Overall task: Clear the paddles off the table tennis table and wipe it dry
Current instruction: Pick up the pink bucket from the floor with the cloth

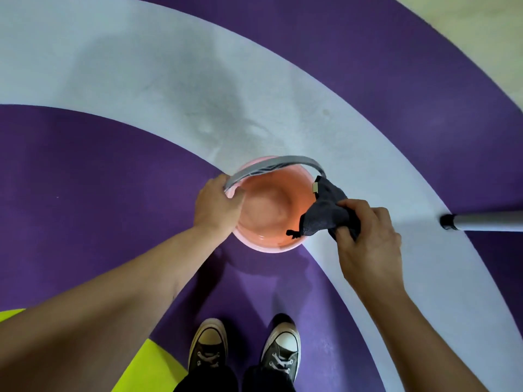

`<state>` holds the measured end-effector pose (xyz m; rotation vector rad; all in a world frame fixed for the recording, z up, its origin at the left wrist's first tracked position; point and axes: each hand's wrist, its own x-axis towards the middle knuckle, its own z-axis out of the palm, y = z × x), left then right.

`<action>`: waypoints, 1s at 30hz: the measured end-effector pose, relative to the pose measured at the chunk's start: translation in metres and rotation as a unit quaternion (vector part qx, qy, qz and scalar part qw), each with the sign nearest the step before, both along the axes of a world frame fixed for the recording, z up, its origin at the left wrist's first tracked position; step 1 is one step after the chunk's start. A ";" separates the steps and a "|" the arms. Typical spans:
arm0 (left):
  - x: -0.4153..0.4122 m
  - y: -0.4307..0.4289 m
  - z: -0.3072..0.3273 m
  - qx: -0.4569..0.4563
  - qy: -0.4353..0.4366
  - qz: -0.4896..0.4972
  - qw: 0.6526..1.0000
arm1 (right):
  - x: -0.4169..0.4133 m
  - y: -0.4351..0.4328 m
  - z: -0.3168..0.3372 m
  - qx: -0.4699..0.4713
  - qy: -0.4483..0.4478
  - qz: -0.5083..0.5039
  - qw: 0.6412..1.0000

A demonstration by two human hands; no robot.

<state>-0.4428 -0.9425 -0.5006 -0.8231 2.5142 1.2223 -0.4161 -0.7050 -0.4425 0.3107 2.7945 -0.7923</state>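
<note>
Head view: on the purple-and-grey floor (85, 165), your bucket (266, 248) stands just ahead of your shoes (208, 346). Your left hand (218, 205) grips the bucket's left rim. Your right hand (368, 239) pinches the bunched cloth (325, 210), which trails over the right rim. Table and paddles are out of sight.

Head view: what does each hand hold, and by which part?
The left hand grips the pink bucket at its left rim. The right hand holds the grey cloth by its bunched end.
</note>
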 end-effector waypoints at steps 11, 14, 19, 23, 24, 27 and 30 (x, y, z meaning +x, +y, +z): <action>0.012 0.041 0.072 -0.035 -0.097 -0.257 0.961 | 0.040 0.020 0.076 0.018 -0.049 -0.053 0.997; 0.020 0.047 0.111 -0.042 -0.100 -0.246 0.963 | 0.063 0.029 0.112 0.020 -0.054 -0.068 0.996; 0.041 0.040 0.223 -0.048 -0.103 -0.306 0.945 | 0.094 0.037 0.196 0.028 -0.077 -0.113 0.990; 0.073 0.032 0.327 -0.055 -0.095 -0.370 0.923 | 0.128 0.033 0.281 0.042 -0.083 -0.138 0.986; 0.081 0.030 0.346 -0.054 -0.083 -0.382 0.919 | 0.139 0.033 0.297 0.047 -0.080 -0.143 0.985; 0.099 0.032 0.413 -0.041 -0.042 -0.431 0.901 | 0.174 0.028 0.354 0.065 -0.046 -0.192 0.978; 0.117 0.043 0.470 -0.007 0.008 -0.465 0.885 | 0.214 0.021 0.404 0.071 -0.025 -0.252 0.965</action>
